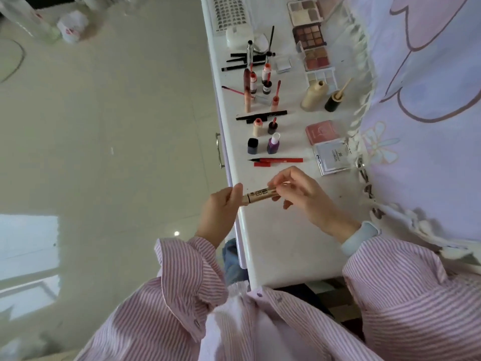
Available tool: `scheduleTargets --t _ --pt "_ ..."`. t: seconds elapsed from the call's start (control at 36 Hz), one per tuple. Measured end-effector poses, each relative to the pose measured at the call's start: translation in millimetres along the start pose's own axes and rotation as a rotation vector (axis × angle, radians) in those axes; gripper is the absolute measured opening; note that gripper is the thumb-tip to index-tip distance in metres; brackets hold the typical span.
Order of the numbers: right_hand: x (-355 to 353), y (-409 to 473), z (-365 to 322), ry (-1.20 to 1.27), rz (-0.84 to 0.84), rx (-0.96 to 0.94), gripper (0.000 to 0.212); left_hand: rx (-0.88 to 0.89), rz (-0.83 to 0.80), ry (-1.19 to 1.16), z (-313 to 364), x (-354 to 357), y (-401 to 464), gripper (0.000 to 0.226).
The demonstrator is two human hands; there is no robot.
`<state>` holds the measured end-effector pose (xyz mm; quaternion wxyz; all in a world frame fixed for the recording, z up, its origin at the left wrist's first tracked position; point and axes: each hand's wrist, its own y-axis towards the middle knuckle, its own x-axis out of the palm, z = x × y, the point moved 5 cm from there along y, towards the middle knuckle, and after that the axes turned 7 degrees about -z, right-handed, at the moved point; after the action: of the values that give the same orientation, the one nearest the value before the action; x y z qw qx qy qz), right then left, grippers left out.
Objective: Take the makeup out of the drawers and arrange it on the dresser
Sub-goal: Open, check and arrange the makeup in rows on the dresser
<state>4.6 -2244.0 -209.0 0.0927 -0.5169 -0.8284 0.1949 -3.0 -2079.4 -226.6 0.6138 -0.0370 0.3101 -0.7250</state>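
Note:
A gold makeup tube [257,197] with dark lettering lies level between my two hands, just above the near edge of the white dresser top [281,246]. My left hand [221,209] grips its left end. My right hand [299,191] pinches its right end with thumb and fingers. Beyond them a red eyeliner pen [276,160] and its cap lie uncapped on the dresser. Several lip tints, a purple bottle [273,144] and a dark bottle [252,145] stand farther back.
Eyeshadow palettes [309,35] and compacts [331,157] line the right side by a lilac curtain [429,100]. A cream foundation bottle [313,96], black pencils and a lash tray [230,14] sit at the far end. A drawer handle [218,149] shows on the dresser's left face.

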Motion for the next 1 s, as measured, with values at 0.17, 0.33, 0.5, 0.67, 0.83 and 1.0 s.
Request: scheduleTargets --t 0.17,0.33,0.5,0.67,0.83,1.0 --pt "20 2 3 -0.455 -0.239 0.064 0.028 0.069 0.09 0.013 1 -14 -11 0.033" --pt "23 5 -16 -0.676 -0.115 -0.094 0.019 -0.029 0.07 -0.085 -1 -18 -5 0.041" --pt "26 8 -13 -0.931 -0.097 0.032 0.039 -0.01 -0.072 -0.158 8 -13 0 0.036" --pt "22 3 -19 -0.856 0.024 -0.064 0.018 0.034 -0.088 -0.013 15 -12 14 0.036" --pt "16 -4 -6 -0.488 0.088 0.033 0.009 0.228 -0.341 -0.081 32 -14 8 0.011" --pt "19 -11 2 -0.266 0.023 0.045 0.013 0.263 -0.429 -0.359 30 -3 5 0.021"
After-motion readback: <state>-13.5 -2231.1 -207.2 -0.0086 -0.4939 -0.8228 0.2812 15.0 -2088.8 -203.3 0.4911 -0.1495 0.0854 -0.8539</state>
